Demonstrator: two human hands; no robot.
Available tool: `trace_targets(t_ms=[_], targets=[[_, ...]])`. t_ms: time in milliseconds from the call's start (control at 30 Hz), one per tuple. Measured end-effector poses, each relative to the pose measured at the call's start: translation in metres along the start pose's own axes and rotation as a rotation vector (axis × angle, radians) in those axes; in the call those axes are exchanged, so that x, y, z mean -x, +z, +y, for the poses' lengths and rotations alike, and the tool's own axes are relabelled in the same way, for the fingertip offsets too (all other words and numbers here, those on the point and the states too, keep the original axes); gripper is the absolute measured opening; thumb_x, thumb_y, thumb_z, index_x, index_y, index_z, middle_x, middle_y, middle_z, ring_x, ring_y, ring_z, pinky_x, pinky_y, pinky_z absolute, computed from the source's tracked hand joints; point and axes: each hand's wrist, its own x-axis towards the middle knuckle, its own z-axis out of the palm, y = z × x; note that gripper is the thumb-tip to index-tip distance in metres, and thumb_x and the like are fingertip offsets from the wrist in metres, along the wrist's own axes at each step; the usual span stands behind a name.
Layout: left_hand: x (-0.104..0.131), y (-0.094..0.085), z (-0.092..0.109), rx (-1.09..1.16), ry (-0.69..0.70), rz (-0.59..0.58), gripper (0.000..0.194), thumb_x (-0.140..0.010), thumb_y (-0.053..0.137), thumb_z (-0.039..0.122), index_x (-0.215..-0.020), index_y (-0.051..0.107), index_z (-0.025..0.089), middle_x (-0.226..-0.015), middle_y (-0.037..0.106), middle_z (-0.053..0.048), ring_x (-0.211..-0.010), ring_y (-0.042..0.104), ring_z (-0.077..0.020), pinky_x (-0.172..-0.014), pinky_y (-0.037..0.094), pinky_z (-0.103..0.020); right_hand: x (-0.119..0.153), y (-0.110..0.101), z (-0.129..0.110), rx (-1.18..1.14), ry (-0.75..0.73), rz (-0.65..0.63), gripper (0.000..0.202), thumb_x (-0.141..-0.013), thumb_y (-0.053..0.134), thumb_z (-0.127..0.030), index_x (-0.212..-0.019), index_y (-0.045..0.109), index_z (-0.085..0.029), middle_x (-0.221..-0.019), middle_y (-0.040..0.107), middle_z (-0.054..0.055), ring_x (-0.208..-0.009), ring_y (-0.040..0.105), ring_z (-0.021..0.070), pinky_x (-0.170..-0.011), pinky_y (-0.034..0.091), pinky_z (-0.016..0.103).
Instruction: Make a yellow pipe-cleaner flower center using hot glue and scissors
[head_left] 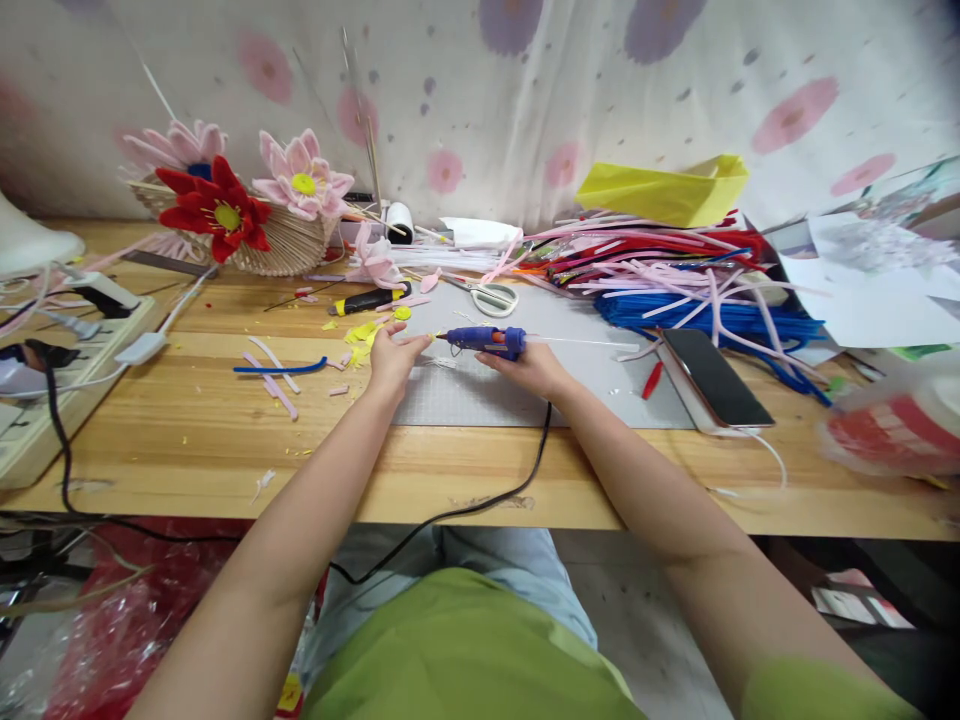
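Note:
My right hand (534, 370) is wrapped round a blue glue gun (487, 341), held level over the grey cutting mat (465, 405). A clear glue stick (585, 342) sticks out of its back end, and its nozzle points left. At the nozzle tip, my left hand (394, 358) is closed in a pinch; what lies between its fingers is too small to make out. Close to the left hand are yellow scraps (362, 340), a yellow disc (403, 313) and a yellow-black utility knife (369, 301). White-handled scissors (491, 298) lie beyond the glue gun.
Fuzzy red (217, 212) and pink flowers (302, 180) stand at the back left. Bundled pipe cleaners (660, 265) fill the back right, near a phone (716, 378). A power strip (82, 350) sits left. The black cord (480, 505) hangs over the table's front edge.

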Motion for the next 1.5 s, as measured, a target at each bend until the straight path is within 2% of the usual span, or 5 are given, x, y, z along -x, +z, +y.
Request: trace_targets(t_ms=[500,933,1233,1500], targets=[[-0.0001,-0.0001,0.0003,-0.040,-0.001,0.002,0.048,-0.056,0.077,0.017,-0.096,0.051,0.017,-0.069,0.063,0.001,-0.071,0.063,-0.0158,-0.077,0.046,-0.031,-0.0018,0.0015,0.0041,0.088,-0.027,-0.070,0.045,-0.080,0.055,-0.050,-0.108,0.069,-0.018,-0.093,0.070,0.004,-0.084,0.062,0.0190,-0.076,0.047,0.029],[0.0032,0.0006,0.0040,-0.028,-0.006,-0.023,0.044,-0.055,0.075,0.016,-0.092,0.052,0.018,-0.066,0.060,0.002,-0.067,0.060,-0.0148,-0.074,0.046,-0.030,-0.0021,0.0023,0.0047,0.117,0.002,-0.040,0.045,-0.080,0.055,-0.052,-0.105,0.069,-0.018,-0.092,0.070,0.004,-0.082,0.062,0.0190,-0.074,0.046,0.028],[0.0029,0.0016,0.0041,-0.052,0.002,-0.041,0.045,-0.054,0.075,0.016,-0.093,0.053,0.017,-0.062,0.057,0.003,-0.063,0.057,-0.0141,-0.069,0.044,-0.028,-0.0014,0.0014,0.0042,0.152,-0.013,-0.010,0.047,-0.079,0.052,-0.057,-0.098,0.071,-0.017,-0.078,0.066,0.003,-0.074,0.059,0.0173,-0.066,0.043,0.026],[0.0041,0.0013,0.0049,-0.078,0.000,-0.042,0.044,-0.054,0.075,0.017,-0.093,0.054,0.017,-0.065,0.059,0.002,-0.066,0.059,-0.0155,-0.070,0.045,-0.029,-0.0020,0.0019,0.0053,0.162,0.009,-0.020,0.047,-0.079,0.053,-0.056,-0.099,0.070,-0.017,-0.083,0.068,0.004,-0.076,0.060,0.0179,-0.069,0.044,0.027]])
